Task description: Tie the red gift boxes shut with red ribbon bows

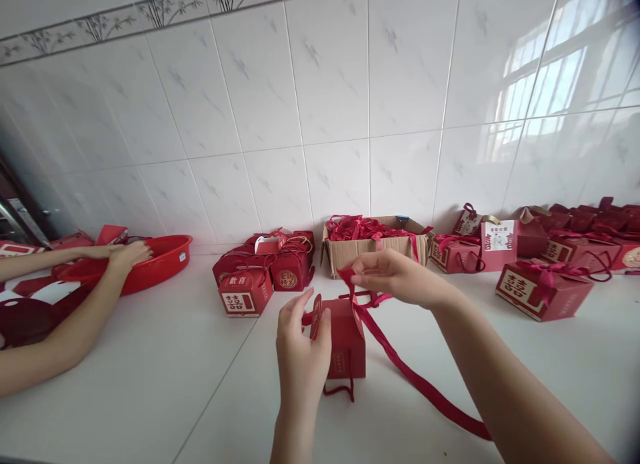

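Nearest the camera, the left hand (pixel 303 337) grasps the left end of a red box (pixel 347 347) standing mid-counter, and the right hand (pixel 387 274) pinches a red ribbon (pixel 407 371) just above it, the long tail trailing near right. Judging by its shape, the box is folded up; no finished bow shows on it, so that part seems left. Behind sits a carton (pixel 345 261) of ribbons. Rightward, a bow-topped box (pixel 545 291) looks complete. Far left, a co-worker's hand (pixel 131 252) reaches into a red basin (pixel 170 267).
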`<state>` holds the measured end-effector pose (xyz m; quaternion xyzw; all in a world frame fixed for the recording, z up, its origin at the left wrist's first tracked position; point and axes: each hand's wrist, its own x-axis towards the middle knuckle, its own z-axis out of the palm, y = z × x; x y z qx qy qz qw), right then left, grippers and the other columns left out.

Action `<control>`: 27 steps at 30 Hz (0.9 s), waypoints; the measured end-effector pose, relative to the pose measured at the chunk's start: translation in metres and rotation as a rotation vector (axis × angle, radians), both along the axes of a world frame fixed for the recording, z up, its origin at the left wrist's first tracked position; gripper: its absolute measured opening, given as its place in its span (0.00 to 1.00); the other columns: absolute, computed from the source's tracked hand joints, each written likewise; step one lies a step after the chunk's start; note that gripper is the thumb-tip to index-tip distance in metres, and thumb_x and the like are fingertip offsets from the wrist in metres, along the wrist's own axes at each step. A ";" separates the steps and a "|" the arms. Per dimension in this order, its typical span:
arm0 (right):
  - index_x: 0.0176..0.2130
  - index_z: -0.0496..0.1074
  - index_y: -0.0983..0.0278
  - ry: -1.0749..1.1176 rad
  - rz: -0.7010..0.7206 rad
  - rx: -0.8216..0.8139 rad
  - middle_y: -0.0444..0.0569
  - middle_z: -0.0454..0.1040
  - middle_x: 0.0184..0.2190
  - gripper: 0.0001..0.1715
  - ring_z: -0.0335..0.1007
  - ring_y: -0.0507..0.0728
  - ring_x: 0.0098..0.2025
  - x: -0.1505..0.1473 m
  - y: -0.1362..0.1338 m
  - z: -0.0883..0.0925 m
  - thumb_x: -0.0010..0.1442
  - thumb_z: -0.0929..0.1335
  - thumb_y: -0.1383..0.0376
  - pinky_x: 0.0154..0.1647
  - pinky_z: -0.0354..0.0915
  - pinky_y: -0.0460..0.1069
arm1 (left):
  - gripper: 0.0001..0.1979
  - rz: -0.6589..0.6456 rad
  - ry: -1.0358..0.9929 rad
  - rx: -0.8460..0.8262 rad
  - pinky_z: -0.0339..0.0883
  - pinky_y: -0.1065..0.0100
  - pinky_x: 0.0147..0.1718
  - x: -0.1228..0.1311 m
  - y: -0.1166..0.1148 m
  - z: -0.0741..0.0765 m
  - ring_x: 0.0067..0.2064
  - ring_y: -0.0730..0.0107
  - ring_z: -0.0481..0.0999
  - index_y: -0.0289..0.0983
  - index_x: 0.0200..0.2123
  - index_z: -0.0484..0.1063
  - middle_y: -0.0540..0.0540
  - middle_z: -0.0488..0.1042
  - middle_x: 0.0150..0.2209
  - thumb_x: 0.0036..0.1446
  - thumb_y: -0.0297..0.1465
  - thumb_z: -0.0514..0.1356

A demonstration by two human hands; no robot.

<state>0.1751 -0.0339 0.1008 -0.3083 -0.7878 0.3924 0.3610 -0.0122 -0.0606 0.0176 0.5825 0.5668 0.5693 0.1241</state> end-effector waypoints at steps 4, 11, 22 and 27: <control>0.31 0.70 0.63 0.283 -0.182 0.051 0.41 0.63 0.24 0.13 0.57 0.49 0.25 0.009 -0.010 0.010 0.60 0.67 0.56 0.27 0.56 0.46 | 0.20 -0.019 -0.033 -0.174 0.69 0.59 0.39 -0.010 0.003 -0.003 0.40 0.60 0.74 0.39 0.46 0.70 0.41 0.72 0.44 0.52 0.41 0.59; 0.27 0.69 0.63 0.606 -0.242 0.027 0.41 0.61 0.21 0.14 0.55 0.48 0.23 0.008 -0.023 0.016 0.57 0.69 0.56 0.23 0.53 0.44 | 0.16 -0.001 -0.146 -0.197 0.68 0.65 0.35 -0.011 0.002 0.002 0.37 0.63 0.75 0.38 0.41 0.72 0.43 0.75 0.37 0.52 0.40 0.57; 0.28 0.73 0.65 -0.243 -0.324 0.014 0.51 0.72 0.43 0.12 0.67 0.59 0.44 -0.048 0.012 -0.030 0.58 0.65 0.61 0.45 0.60 0.51 | 0.24 -0.090 -0.190 -0.235 0.71 0.61 0.38 -0.009 0.006 -0.002 0.39 0.58 0.77 0.33 0.48 0.73 0.38 0.78 0.39 0.51 0.42 0.57; 0.29 0.74 0.65 -0.354 -0.318 -0.001 0.53 0.72 0.48 0.14 0.66 0.61 0.51 -0.053 0.011 -0.031 0.61 0.63 0.63 0.52 0.58 0.53 | 0.24 -0.099 -0.197 -0.257 0.71 0.60 0.38 -0.009 0.006 -0.002 0.41 0.57 0.76 0.33 0.49 0.73 0.38 0.77 0.40 0.53 0.40 0.56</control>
